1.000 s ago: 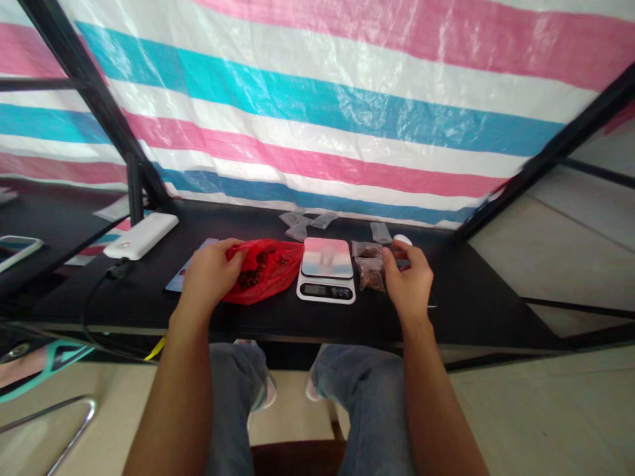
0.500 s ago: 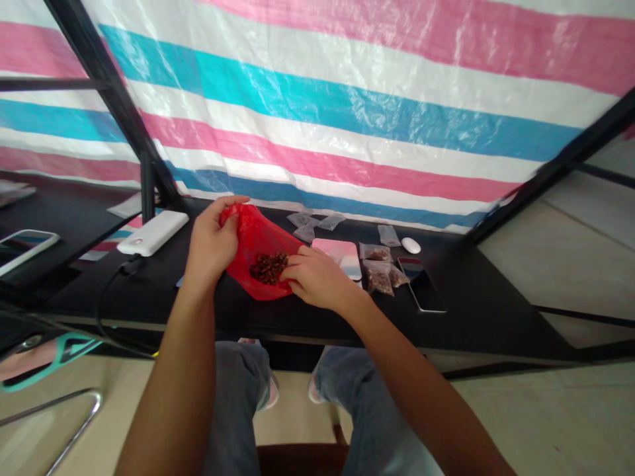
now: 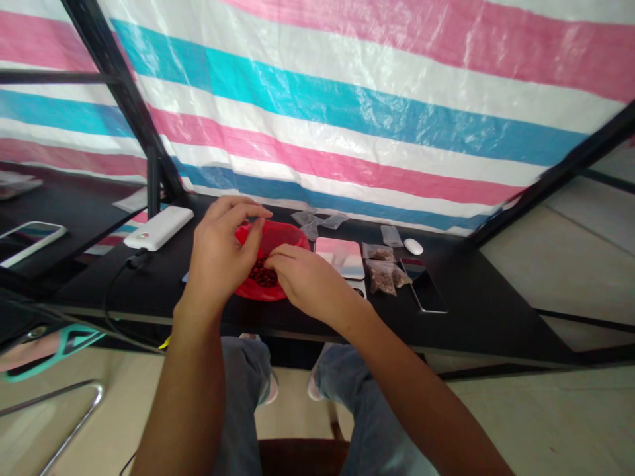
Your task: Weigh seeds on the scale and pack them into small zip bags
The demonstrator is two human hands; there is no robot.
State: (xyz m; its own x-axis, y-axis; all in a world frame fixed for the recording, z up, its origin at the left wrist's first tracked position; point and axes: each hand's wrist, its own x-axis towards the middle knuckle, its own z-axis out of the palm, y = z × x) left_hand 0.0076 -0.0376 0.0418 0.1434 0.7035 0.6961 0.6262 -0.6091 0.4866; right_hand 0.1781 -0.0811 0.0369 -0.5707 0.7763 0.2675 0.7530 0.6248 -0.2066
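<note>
A red plastic bag [image 3: 284, 233] lies open on the black table, with small dark brown dried pieces [image 3: 262, 273] inside. My left hand [image 3: 223, 248] arches over the bag's left side, its thumb and fingers apart and nothing visible between them. From the right, my right hand [image 3: 302, 274] reaches over the bag opening. Its fingertips are pinched together just above the brown pieces, and whatever they hold is hidden. Right of the bag lies a flat pocket scale [image 3: 340, 256] with a pinkish, reflective top.
Filled small clear bags [image 3: 381, 277] lie beside a phone [image 3: 423, 285] and a white mouse [image 3: 413, 246]. Flat clear bags [image 3: 310, 223] are at the back. A cabled white power bank [image 3: 159, 228] sits left, near a black frame post [image 3: 153, 175]. Striped sheeting [image 3: 347, 119] hangs behind.
My left hand has let go of the bag's edge and moved right over it. The bag's raised left side has dropped. My right hand has shifted slightly left, fingers now pinched.
</note>
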